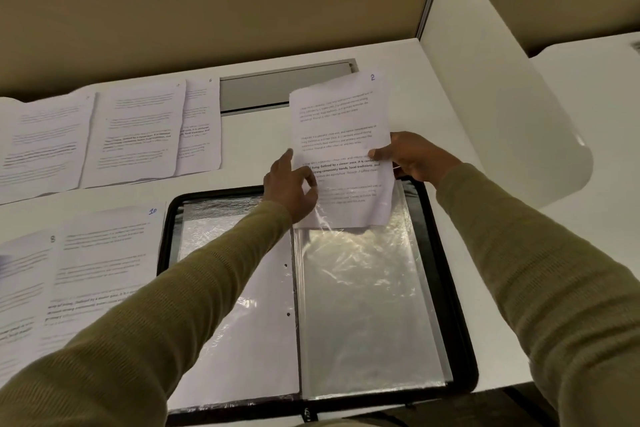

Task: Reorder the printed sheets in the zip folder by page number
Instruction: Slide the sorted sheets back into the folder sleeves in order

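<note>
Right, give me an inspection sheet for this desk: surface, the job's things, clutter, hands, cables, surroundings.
Surface: white desk, with a grey slot cover at the back.
Job's things: zip folder lies open; sheet 2 is held upright, its bottom edge at the mouth of the right clear sleeve; sheet 10 and sheet 8 lie left of the folder, three more sheets behind them.
Clutter: nothing seen.
Hands: left hand pinches sheet 2's left edge; right hand pinches its right edge.
Cables: nothing seen.
Surroundings: tan partition behind, white divider on the right.
</note>
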